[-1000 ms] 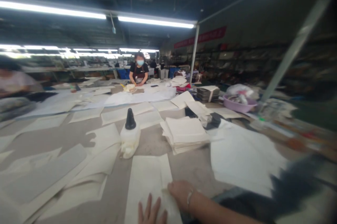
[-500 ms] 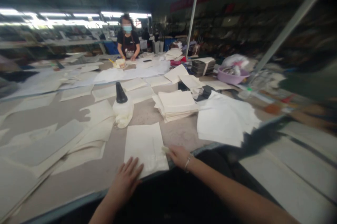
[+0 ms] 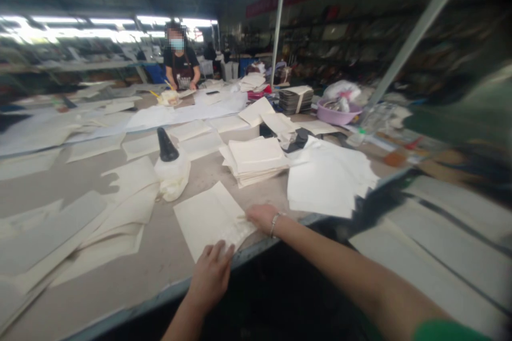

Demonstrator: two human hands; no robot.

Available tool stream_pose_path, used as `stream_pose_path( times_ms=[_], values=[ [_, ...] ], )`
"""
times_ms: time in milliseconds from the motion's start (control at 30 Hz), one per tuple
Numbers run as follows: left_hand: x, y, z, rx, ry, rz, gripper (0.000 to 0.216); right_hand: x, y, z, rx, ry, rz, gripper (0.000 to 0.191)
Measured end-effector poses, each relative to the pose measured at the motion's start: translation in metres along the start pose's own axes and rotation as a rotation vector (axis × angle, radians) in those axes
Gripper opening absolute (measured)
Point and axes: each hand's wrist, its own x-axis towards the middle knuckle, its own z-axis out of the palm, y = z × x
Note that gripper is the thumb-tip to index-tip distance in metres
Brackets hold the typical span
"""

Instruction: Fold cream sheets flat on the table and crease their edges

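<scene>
A cream sheet [image 3: 212, 213] lies turned at an angle by the table's front edge, with a glossy wet-looking patch near its right corner. My left hand [image 3: 212, 271] is closed on its near edge, fingers bent over the top and thumb mostly hidden. At the right corner, my right hand [image 3: 262, 218] is closed around a small pale scraper [image 3: 241, 217], whose tip shows above the sheet. Behind the sheet, to its left, a white squeeze bottle [image 3: 174, 175] with a black cone nozzle leans on the table. A stack of cream sheets [image 3: 256, 157] sits just beyond.
White sheets [image 3: 328, 178] lie fanned out on the right, and overlapping cream panels [image 3: 116, 223] cover the left. A purple basin [image 3: 338, 112] holds a plastic bag farther back. Across the table stands a masked co-worker [image 3: 182, 63]. More panels [image 3: 448, 229] rest beyond the table edge at right.
The cream sheet has turned counterclockwise. My left hand has gone from lying spread to gripping its near edge, moving rightward. My right hand stays by the right side with the scraper.
</scene>
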Motion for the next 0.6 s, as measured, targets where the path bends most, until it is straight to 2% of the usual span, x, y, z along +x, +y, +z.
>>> stream_pose_path(
  times_ms=[133,267,433,600],
  values=[
    [-0.003,-0.005,0.002,-0.019,-0.011,0.01,0.042,0.013,-0.001,0.005,-0.069,-0.093,-0.073,0.018],
    [-0.004,-0.004,0.0,-0.029,-0.04,-0.025,0.044,0.016,-0.004,-0.001,-0.111,-0.145,-0.139,0.019],
    [-0.004,-0.005,0.002,-0.071,-0.021,-0.02,0.043,0.007,-0.01,-0.013,-0.177,-0.212,-0.223,0.022],
    [-0.002,-0.006,0.002,-0.087,-0.044,-0.014,0.042,-0.005,-0.017,-0.016,-0.192,-0.264,-0.23,0.021]
  ],
)
